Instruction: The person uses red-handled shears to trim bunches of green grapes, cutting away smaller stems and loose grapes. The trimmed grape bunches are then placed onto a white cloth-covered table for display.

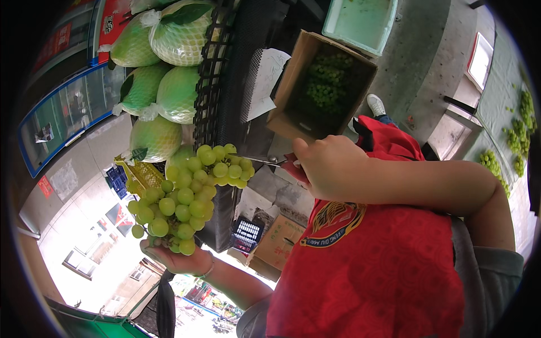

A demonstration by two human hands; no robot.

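My left hand (181, 258) supports a large bunch of green grapes (184, 203) at its lower end. The fingers are partly hidden under the fruit. In my right hand (336, 169) is a pair of scissors (274, 160) with red handles. Their thin metal blades reach the upper part of the bunch, and the tips are among the grapes, so I cannot tell whether they touch a stem. Close beyond the bunch lie several large green fruits (179, 91), likely pomelos, wrapped in net and clear film.
A black plastic crate (209, 80) edges the wrapped fruits. Beside it stands an open cardboard box (291, 91) holding green grapes (325, 91), with a pale foam box (386, 31) adjoining. More grape bunches (517, 135) lie on a green cloth (498, 93). Another cardboard box (279, 241) sits low down.
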